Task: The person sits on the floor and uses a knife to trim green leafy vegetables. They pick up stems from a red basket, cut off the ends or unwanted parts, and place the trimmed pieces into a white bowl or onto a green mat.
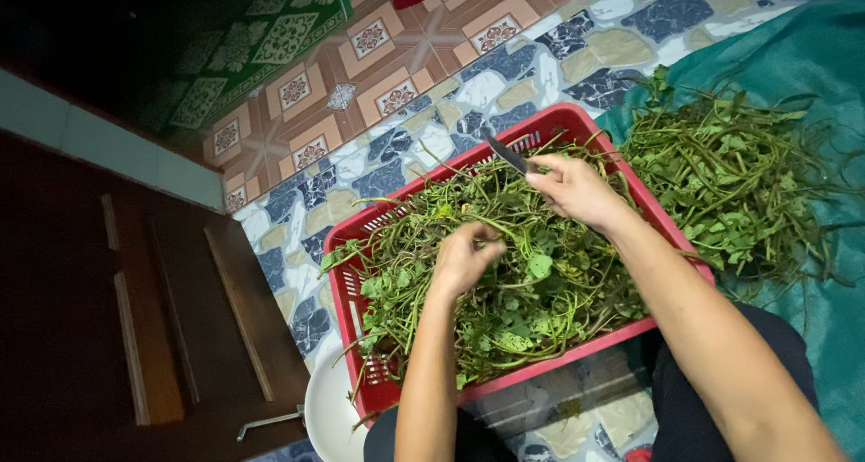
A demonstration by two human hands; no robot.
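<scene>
Head view, frame centre: left hand [461, 257] pinching limp green stems [505, 273] in red basket [347, 291]; right hand [572, 187] clutching prob. a knife [505, 151]. Light, floppy, tangly; best gripped low on stalks.

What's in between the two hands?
In the head view, leafy green stems piled in the red basket fill the stretch between the left hand and the right hand, which holds a knife.

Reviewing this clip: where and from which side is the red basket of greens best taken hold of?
Take the red basket by its long rims, one hand on each side. The near rim by the knees and the far rim by the tiles show bare. The middle is heaped with stems and both hands, the left hand and right hand, work there.
</scene>
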